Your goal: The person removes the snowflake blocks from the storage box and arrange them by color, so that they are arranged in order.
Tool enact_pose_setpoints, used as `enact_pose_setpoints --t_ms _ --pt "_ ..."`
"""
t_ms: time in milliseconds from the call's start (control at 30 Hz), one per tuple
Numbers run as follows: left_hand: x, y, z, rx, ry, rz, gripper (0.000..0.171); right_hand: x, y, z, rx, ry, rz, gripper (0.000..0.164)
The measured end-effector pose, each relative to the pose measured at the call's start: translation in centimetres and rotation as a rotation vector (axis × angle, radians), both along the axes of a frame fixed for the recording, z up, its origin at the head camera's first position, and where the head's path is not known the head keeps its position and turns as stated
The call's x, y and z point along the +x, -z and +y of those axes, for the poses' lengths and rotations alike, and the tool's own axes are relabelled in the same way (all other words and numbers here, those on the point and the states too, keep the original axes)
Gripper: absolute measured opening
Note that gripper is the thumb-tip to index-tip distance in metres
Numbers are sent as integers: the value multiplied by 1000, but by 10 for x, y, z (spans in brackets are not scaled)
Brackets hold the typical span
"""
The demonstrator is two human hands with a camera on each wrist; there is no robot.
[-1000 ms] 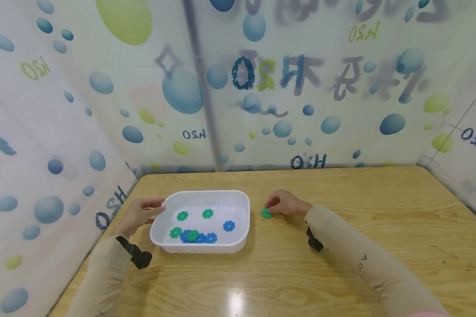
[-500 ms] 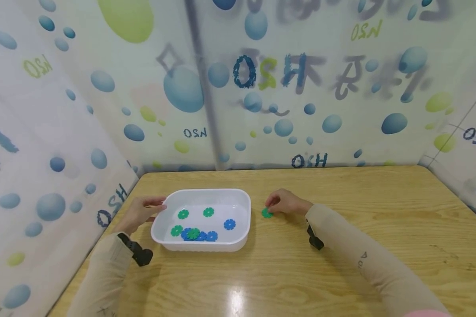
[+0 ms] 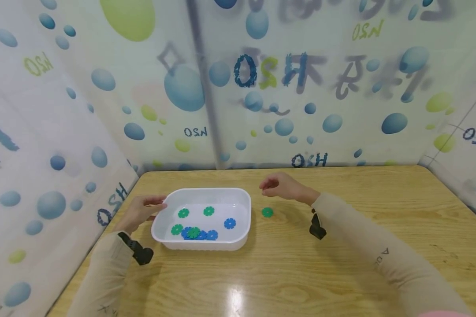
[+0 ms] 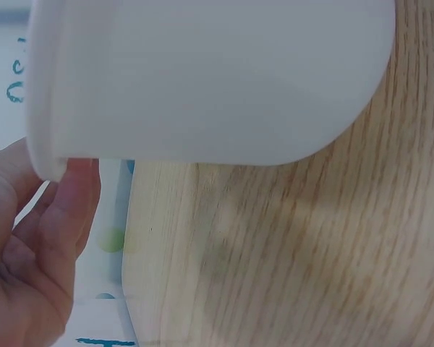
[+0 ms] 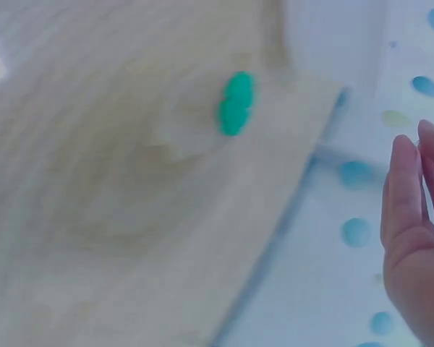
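Observation:
A white plastic tray point(image 3: 202, 245) stands on the wooden table with several green and blue flower-shaped discs inside. My left hand point(image 3: 138, 213) holds the tray's left rim, thumb on one side and fingers on the other; the left wrist view shows this hand point(image 4: 40, 253) at the rim's corner point(image 4: 50, 108). One green flower disc point(image 3: 267, 212) lies flat on the table just right of the tray. Above and beyond it hovers my right hand point(image 3: 284, 186), with nothing held. In the right wrist view, the disc point(image 5: 236, 103) is apart from the hand point(image 5: 416, 238), whose fingers are fairly straight.
Patterned curtains point(image 3: 281, 97) with blue and green drops rise behind the table point(image 3: 365, 211) and along both sides. Inside the tray, a blue disc point(image 3: 230, 223) lies toward the right; other discs overlap near its front wall.
My right hand has let go of the green disc and lifted up and away from it. The disc stays on the table. My left hand keeps its hold on the tray.

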State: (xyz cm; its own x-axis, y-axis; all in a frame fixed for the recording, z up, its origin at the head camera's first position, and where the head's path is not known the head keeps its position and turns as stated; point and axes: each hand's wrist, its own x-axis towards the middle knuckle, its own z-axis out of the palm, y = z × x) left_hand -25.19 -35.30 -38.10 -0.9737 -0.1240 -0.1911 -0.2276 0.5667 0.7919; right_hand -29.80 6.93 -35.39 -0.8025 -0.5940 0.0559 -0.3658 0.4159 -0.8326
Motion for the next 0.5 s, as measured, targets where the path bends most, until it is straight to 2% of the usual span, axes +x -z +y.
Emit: enact_pose_setpoints --t_ms 133,333,500 --pt "1 -5 2 -8 -17 -28 57 3 -21 -13 0 -22 27 16" --pt "11 -19 13 -21 13 -35 50 5 -44 -42 -6 -63 5 17" --pt "12 -19 14 -19 13 -24 49 2 -58 -70 -27 -78 21 17"
